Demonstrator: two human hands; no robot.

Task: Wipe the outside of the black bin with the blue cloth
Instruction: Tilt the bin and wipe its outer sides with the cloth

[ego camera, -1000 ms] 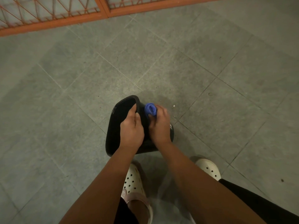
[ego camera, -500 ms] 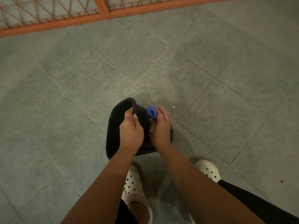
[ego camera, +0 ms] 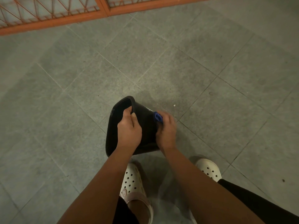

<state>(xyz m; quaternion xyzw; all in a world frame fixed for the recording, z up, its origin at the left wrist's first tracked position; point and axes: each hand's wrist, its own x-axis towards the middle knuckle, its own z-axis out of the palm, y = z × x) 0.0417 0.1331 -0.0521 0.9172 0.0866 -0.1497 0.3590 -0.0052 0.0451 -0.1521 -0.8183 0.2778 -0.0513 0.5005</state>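
— Two hands on the job. Right hand (ego camera: pixel 166 131) is curled around the cloth (ego camera: pixel 157 117), bunched blue, pressed to the bin's (ego camera: pixel 145 125) outer wall near its base end.
— And the left?
— Left hand (ego camera: pixel 128 130) pinches the rim, fingers hooked inside, thumb outside.
— How does the bin lie?
— Tipped over, mouth to the left, long axis running left to right, base toward the right hand. So the wall still to wipe lies leftward from the cloth, between the hands.
— Nearer hand?
— Right one, already touching.
— Count?
— One bin, one cloth, two white clogs (ego camera: pixel 132 180) on grey tiles (ego camera: pixel 226 102), an orange gate (ego camera: pixel 103 10) beyond.
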